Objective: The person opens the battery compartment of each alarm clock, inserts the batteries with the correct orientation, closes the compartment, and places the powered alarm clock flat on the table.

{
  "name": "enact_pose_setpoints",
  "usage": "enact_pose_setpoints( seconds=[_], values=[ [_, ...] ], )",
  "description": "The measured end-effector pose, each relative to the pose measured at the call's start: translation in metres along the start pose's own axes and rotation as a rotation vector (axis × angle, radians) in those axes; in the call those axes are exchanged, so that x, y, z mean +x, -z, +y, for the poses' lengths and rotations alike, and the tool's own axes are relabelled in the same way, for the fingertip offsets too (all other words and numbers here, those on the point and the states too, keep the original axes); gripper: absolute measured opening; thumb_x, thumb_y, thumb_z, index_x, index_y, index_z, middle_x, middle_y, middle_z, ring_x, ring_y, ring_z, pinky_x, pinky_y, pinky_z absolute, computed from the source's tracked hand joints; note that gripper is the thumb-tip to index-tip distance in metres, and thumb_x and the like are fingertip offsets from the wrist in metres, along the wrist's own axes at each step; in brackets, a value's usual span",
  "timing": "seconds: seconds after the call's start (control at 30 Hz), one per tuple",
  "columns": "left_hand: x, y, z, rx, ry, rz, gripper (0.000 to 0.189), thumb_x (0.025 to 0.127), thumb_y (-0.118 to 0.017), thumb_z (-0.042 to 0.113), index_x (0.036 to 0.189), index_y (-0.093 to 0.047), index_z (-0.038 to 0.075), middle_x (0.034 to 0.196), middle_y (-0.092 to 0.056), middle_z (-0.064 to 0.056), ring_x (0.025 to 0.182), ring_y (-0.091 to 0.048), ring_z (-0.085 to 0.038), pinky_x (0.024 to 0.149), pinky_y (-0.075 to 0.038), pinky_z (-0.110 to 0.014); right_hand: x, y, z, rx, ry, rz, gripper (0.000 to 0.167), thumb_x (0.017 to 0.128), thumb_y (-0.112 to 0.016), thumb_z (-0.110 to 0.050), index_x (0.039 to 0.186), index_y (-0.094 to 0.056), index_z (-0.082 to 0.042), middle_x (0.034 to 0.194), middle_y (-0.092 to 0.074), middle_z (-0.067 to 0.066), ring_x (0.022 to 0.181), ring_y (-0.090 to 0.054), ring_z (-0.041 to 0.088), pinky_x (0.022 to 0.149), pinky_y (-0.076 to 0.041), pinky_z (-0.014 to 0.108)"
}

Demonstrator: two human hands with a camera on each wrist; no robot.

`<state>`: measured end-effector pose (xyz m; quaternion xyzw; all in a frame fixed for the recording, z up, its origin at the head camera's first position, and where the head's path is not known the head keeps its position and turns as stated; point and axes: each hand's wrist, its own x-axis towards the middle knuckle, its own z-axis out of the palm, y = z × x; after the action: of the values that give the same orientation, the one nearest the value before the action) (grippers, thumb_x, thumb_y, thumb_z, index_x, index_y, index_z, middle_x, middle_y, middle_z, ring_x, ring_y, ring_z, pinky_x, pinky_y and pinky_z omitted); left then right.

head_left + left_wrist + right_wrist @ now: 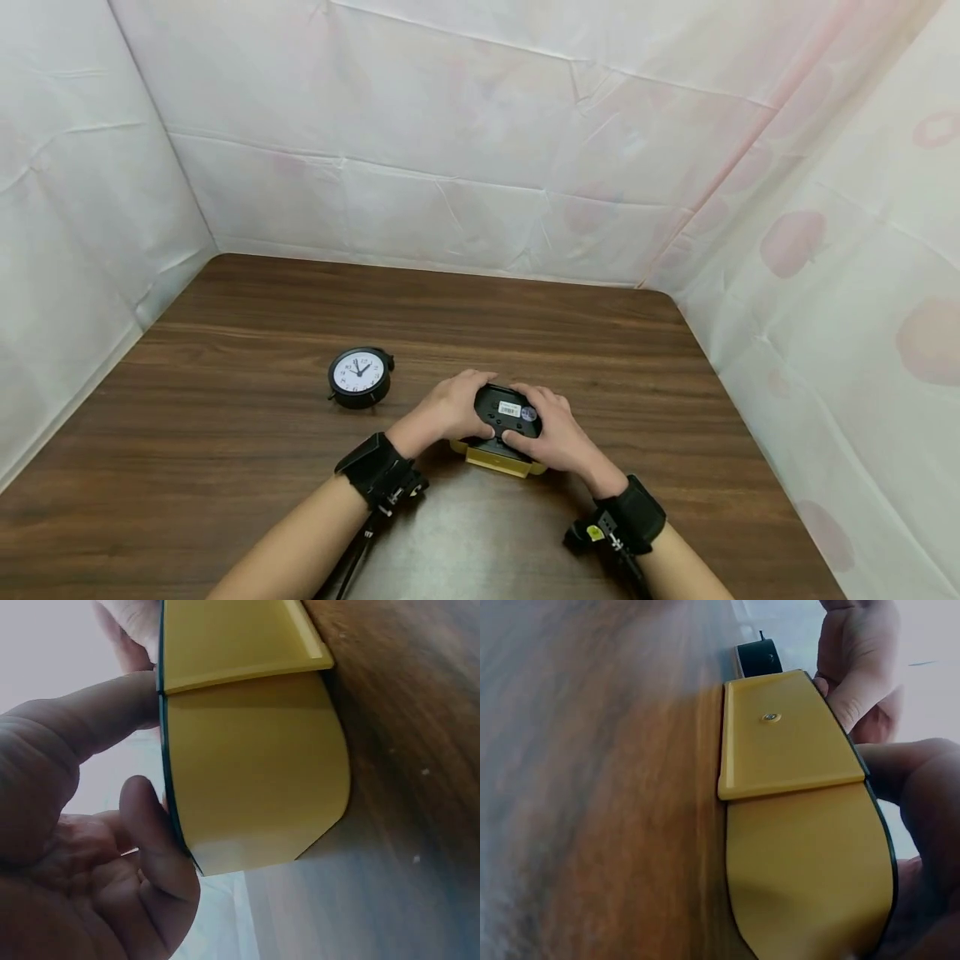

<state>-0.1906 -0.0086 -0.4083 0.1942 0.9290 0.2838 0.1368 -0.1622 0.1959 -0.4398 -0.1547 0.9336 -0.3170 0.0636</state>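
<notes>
A yellow-sided object (497, 461) with a black top face (510, 408) sits on the table. White and round stickers are on that black face. My left hand (459, 408) grips its left end, the thumb lying on the black face near the front. On the right end my right hand (555, 429) holds it the same way, thumb close to the other thumb. In the right wrist view a raised yellow panel (795, 750) with a small screw shows on the object's side. The far fingertips are partly hidden behind the object.
A round black alarm clock (358, 377) with a white dial stands on the wooden table (247, 467), left of the hands. White patterned sheets (450, 142) hang around the back and sides. Both wrists carry black straps with cameras.
</notes>
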Motion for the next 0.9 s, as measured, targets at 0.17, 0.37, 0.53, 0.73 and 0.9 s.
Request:
enact_pose_setpoints(
  seconds=[0.17,0.37,0.53,0.73,0.9],
  values=[
    [0.004,0.003,0.004,0.001,0.041,-0.032,0.076,0.07,-0.085,0.026,0.138,-0.052,0.014,0.137,-0.052,-0.006,0.11,-0.055,-0.024,0.092,-0.045,-0.04,0.001,0.0,-0.002,0.035,-0.039,0.003,0.067,0.083,-0.074,-0.038,0.142,-0.044,-0.026,0.137,-0.05,0.007,0.117,-0.042,0.031,0.089,-0.039,0.046],
    [0.009,0.005,0.009,-0.024,0.16,-0.025,0.075,0.062,-0.09,0.023,0.13,-0.059,0.021,0.127,-0.057,-0.004,0.101,-0.056,-0.022,0.085,-0.047,-0.039,0.003,0.0,-0.006,0.075,-0.105,0.002,0.066,0.082,-0.076,-0.034,0.14,-0.047,-0.028,0.138,-0.048,0.007,0.113,-0.041,0.03,0.088,-0.038,0.046],
    [0.015,0.008,0.013,-0.043,0.214,-0.029,0.072,0.058,-0.092,0.019,0.124,-0.062,0.021,0.113,-0.061,-0.003,0.091,-0.055,-0.02,0.079,-0.048,-0.036,0.005,0.0,-0.008,0.086,-0.135,0.015,0.065,0.079,-0.078,-0.033,0.138,-0.049,-0.028,0.136,-0.05,0.007,0.11,-0.04,0.029,0.086,-0.037,0.045],
    [0.017,0.008,0.012,-0.05,0.224,-0.048,0.069,0.056,-0.092,0.018,0.119,-0.064,0.021,0.111,-0.062,-0.002,0.088,-0.056,-0.019,0.076,-0.048,-0.035,0.005,-0.002,-0.008,0.072,-0.127,0.018,0.065,0.078,-0.079,-0.032,0.136,-0.05,-0.027,0.133,-0.052,0.007,0.108,-0.04,0.029,0.085,-0.037,0.044],
    [0.017,0.007,0.009,-0.061,0.19,-0.06,0.068,0.056,-0.092,0.021,0.118,-0.063,0.021,0.112,-0.059,-0.002,0.09,-0.054,-0.02,0.078,-0.047,-0.036,0.004,0.0,-0.006,0.073,-0.11,0.013,0.065,0.079,-0.078,-0.033,0.137,-0.049,-0.027,0.133,-0.052,0.007,0.109,-0.04,0.028,0.086,-0.036,0.043]
  ],
)
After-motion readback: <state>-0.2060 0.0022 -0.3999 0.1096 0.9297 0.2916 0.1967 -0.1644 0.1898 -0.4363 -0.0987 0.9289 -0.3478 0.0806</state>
